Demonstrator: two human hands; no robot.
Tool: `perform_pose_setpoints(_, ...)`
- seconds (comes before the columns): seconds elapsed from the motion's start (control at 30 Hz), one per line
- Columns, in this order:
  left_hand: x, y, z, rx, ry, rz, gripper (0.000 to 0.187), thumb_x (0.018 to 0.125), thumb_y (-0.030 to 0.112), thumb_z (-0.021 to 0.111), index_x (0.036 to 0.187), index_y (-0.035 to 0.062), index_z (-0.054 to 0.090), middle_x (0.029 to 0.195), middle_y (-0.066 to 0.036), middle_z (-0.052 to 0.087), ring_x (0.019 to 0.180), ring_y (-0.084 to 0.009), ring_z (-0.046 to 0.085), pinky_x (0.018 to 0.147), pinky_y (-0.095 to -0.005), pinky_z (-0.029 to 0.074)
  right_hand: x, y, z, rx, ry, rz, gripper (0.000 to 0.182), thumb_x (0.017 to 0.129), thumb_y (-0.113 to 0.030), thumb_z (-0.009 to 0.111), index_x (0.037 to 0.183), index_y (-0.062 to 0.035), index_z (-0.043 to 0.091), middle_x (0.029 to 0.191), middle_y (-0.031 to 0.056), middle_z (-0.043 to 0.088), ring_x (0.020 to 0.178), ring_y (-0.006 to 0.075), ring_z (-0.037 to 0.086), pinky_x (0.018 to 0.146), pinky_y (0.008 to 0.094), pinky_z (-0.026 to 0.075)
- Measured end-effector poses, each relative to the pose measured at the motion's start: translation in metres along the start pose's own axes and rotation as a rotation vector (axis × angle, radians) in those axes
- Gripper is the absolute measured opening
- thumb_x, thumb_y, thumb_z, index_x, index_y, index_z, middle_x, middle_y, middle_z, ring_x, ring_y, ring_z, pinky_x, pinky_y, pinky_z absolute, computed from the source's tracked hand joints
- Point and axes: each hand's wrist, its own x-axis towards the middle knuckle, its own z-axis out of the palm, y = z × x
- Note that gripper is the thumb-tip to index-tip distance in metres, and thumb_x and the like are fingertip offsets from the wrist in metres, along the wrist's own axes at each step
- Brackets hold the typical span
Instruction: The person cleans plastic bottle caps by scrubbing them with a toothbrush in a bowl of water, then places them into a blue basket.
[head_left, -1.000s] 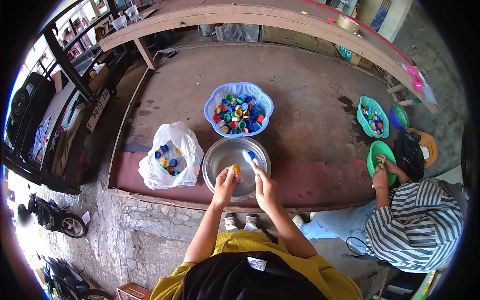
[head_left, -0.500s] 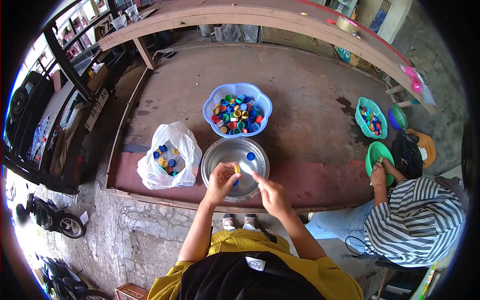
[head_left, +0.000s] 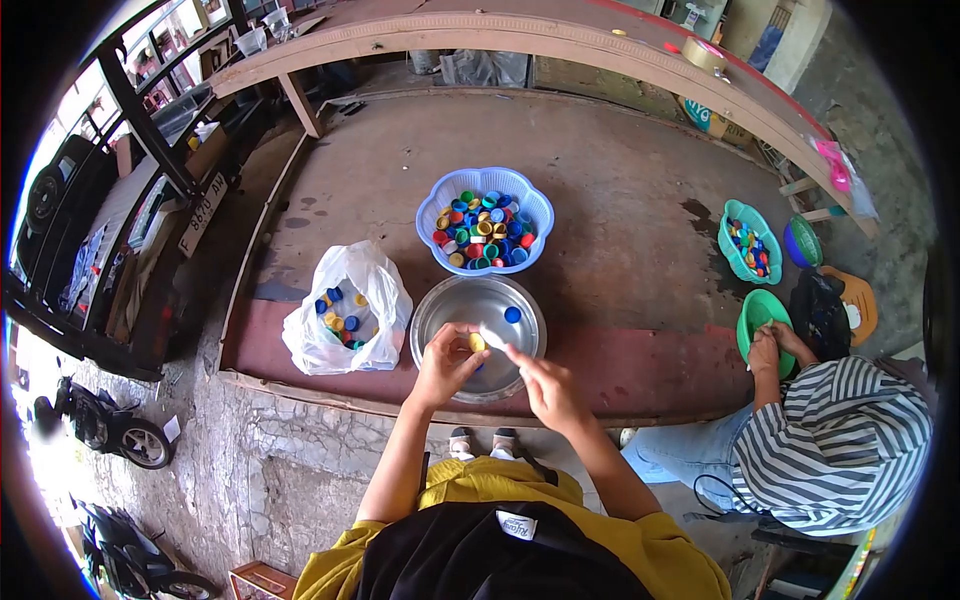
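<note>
A yellow bottle cap is pinched between the thumb and fingers of my left hand, above the steel bowl. My right hand grips a slim whitish tool, whose tip meets the cap; its exact kind is not clear. In the bowl lies a blue bottle cap, and part of another blue one shows below my left fingers. Just beyond the bowl stands a blue plastic basket full of mixed coloured caps. To the left sits a white plastic bag with several caps inside.
At the right, a person in a striped top holds both hands over a green bowl. A teal basket of caps stands farther back. A wooden rail crosses the table's far side, with tape on it.
The yellow cap has turned so its round face shows more. The whitish tool has come against it from the right. The whole view has shifted slightly.
</note>
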Motion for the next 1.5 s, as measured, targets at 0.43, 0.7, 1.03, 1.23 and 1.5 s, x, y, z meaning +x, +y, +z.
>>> perform_pose_setpoints(0.43,0.001,0.017,0.002,0.092,0.145,0.015,0.067,0.067,0.001,0.075,0.122,-0.0019,0.037,0.096,-0.013,0.063,0.085,-0.0176,0.064,0.077,-0.0281,0.052,-0.002,0.006,0.006,-0.172,0.062,0.09,0.055,0.079,0.0,0.054,0.128,-0.0252,0.05,0.068,0.0091,0.055,0.054,0.027,0.055,0.05,0.0377,0.047)
perform_pose_setpoints(0.7,-0.001,0.01,0.006,0.168,0.153,-0.003,0.071,0.063,0.001,0.077,0.118,-0.0002,0.031,0.095,-0.014,0.064,0.081,-0.0188,0.065,0.075,-0.0284,0.053,-0.004,0.014,0.007,-0.208,0.003,0.15,0.054,0.081,-0.004,0.054,0.129,-0.0282,0.048,0.073,0.0088,0.06,0.057,0.0256,0.059,0.053,0.0373,0.049)
perform_pose_setpoints(1.03,-0.006,0.006,0.008,0.125,0.173,-0.001,0.071,0.065,0.002,0.077,0.119,-0.0001,0.03,0.091,-0.014,0.062,0.078,-0.016,0.063,0.074,-0.0262,0.052,-0.006,0.003,0.013,-0.127,0.041,0.046,0.048,0.084,-0.009,0.055,0.127,-0.0289,0.05,0.073,0.0079,0.062,0.057,0.0257,0.06,0.05,0.0384,0.047)
perform_pose_setpoints(1.23,-0.004,0.012,0.008,0.173,0.164,0.027,0.073,0.065,0.001,0.077,0.12,0.0006,0.029,0.09,-0.013,0.061,0.078,-0.0156,0.062,0.073,-0.0266,0.052,-0.002,0.011,0.008,0.006,0.121,0.135,0.039,0.088,-0.01,0.052,0.124,-0.0231,0.053,0.071,0.0139,0.062,0.056,0.0293,0.059,0.05,0.0403,0.045)
perform_pose_setpoints(1.5,-0.001,0.017,0.012,-0.114,0.198,0.008,0.068,0.07,-0.003,0.073,0.121,0.0016,0.028,0.099,-0.015,0.059,0.088,-0.0169,0.062,0.078,-0.0281,0.052,0.004,-0.001,-0.004,0.144,0.098,0.126,0.032,0.09,-0.004,0.049,0.12,-0.0069,0.055,0.096,0.0189,0.064,0.077,0.028,0.066,0.066,0.0308,0.049)
